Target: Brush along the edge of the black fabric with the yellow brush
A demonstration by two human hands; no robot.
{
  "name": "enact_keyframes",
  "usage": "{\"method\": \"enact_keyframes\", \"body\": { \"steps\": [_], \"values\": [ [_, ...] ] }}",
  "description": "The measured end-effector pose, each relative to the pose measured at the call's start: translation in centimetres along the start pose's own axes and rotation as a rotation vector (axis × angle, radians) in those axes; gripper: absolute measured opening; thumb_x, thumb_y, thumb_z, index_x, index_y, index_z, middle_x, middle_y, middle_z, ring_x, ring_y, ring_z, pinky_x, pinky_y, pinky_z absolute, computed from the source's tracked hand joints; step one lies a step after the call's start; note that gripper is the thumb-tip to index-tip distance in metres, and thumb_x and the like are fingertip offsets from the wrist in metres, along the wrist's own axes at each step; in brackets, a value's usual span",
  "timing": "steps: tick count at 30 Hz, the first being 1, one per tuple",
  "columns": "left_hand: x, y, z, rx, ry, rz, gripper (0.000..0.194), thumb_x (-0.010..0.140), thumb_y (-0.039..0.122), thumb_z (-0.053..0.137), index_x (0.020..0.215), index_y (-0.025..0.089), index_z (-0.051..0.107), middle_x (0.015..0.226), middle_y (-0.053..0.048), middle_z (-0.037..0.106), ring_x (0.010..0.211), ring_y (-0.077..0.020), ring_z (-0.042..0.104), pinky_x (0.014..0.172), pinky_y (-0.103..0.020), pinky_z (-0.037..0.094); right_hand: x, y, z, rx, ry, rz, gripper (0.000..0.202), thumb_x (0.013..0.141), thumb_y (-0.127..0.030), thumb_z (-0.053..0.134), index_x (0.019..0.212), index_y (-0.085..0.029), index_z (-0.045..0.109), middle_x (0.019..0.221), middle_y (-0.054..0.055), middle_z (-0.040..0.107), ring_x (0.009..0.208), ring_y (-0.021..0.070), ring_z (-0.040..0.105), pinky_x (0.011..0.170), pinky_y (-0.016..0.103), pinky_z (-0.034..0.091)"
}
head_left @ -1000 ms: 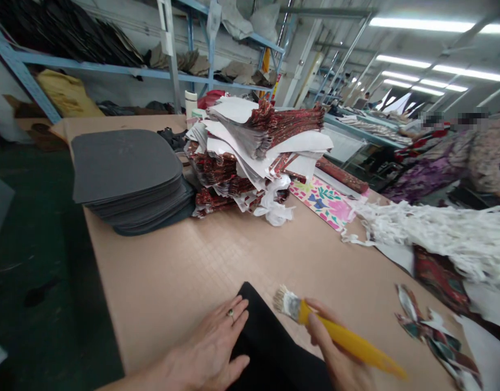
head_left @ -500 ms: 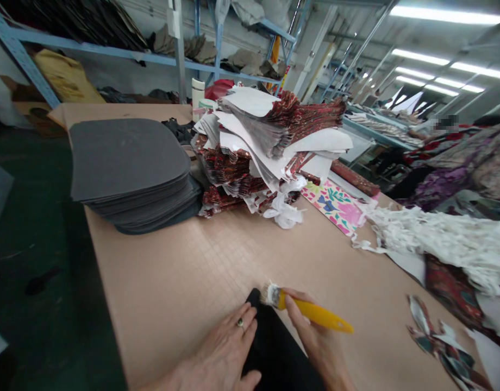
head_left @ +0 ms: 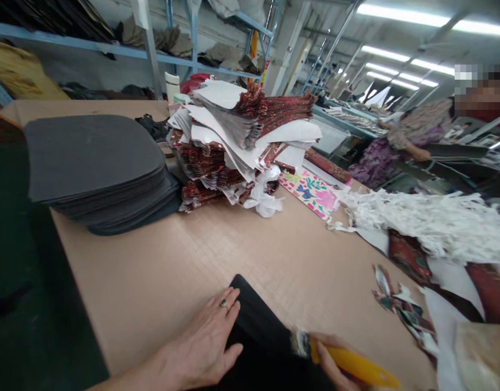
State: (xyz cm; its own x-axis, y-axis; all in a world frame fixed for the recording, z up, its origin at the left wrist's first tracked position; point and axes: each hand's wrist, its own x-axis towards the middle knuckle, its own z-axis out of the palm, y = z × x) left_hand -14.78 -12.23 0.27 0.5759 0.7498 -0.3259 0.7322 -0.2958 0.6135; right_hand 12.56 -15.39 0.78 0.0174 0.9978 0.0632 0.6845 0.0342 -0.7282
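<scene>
A black sheet lies on the brown-topped table, its narrow rounded end pointing away from me. My left hand, a ring on one finger, rests flat over the sheet's left edge with its fingers stretched out. In my right hand is a paintbrush with a yellow handle. Its pale bristles, whitish near the ferrule, touch the right edge of the sheet. Part of my right hand is cut off by the bottom of the picture.
A tall stack of dark grey rounded panels stands at the back left. Beside it is a heap of red patterned and white cut pieces. White strips and scraps lie to the right. Another person is behind.
My right hand has drawn the paintbrush from the sheet's far tip down along its right edge, towards me. My left hand stays flat on the sheet. The view has turned to the right.
</scene>
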Motion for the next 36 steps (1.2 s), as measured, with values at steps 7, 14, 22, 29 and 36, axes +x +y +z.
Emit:
{"method": "enact_keyframes", "body": {
  "steps": [7,14,22,29,36],
  "values": [
    [0.7,0.2,0.0,0.119,0.020,0.031,0.060,0.083,0.031,0.051,0.140,0.018,0.035,0.149,-0.008,0.021,0.137,-0.0314,0.018,0.111,-0.052,0.026,0.9,0.6,0.8,0.177,-0.003,-0.027,0.020,0.079,-0.039,0.059,0.080,-0.024,0.071,0.080,0.004,0.075,0.075,0.0200,0.071,0.070,0.027,0.058],
    [0.9,-0.5,0.6,0.201,0.051,0.075,0.056,0.085,0.031,0.049,0.139,0.026,0.035,0.150,-0.005,0.021,0.137,-0.0321,0.018,0.108,-0.056,0.028,-0.7,1.7,-1.4,0.208,0.103,0.060,0.021,0.080,-0.037,0.057,0.084,-0.023,0.072,0.086,0.004,0.074,0.082,0.0195,0.070,0.078,0.029,0.057],
    [1.5,-2.3,1.7,0.303,0.147,0.183,0.052,0.089,0.037,0.048,0.139,0.031,0.034,0.149,-0.004,0.025,0.134,-0.0327,0.027,0.104,-0.056,0.036,-3.1,8.8,-6.9,0.162,0.165,0.286,0.022,0.068,-0.040,0.065,0.075,-0.021,0.073,0.077,0.005,0.075,0.077,0.0225,0.071,0.073,0.028,0.057],
    [1.5,-2.4,2.2,0.284,0.282,0.203,0.044,0.088,0.038,0.051,0.131,0.026,0.048,0.143,-0.007,0.037,0.129,-0.0326,0.037,0.100,-0.052,0.042,-4.2,8.4,-10.2,0.036,0.387,0.430,0.031,0.065,-0.048,0.065,0.079,-0.022,0.074,0.067,0.003,0.071,0.064,0.0203,0.065,0.057,0.026,0.053],
    [0.0,-1.1,2.2,0.269,0.327,0.122,0.041,0.086,0.037,0.054,0.121,0.015,0.057,0.129,-0.013,0.052,0.118,-0.0300,0.050,0.098,-0.045,0.048,5.4,-4.3,4.0,0.510,-0.013,0.195,0.037,0.073,-0.050,0.061,0.088,-0.018,0.069,0.070,0.004,0.067,0.051,0.0148,0.057,0.048,0.026,0.049]
  ]
}}
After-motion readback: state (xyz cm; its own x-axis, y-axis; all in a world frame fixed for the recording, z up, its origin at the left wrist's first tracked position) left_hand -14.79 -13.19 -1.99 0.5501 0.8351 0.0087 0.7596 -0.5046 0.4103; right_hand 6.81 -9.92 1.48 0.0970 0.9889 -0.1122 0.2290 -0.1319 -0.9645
